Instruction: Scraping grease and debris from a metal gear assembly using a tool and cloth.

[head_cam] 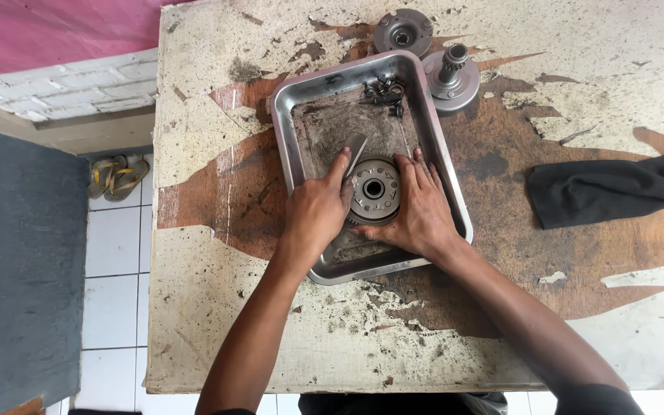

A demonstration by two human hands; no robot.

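Both hands, left and right, fingers clasped round greasy clutch in tray; oily grip may slip, dropping it.

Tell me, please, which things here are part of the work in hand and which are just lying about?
In use: round toothed metal part, left hand, right hand, flat metal tool, steel tray.
Lying about: black cloth, shafted hub, round disc, small dark parts, sandals.
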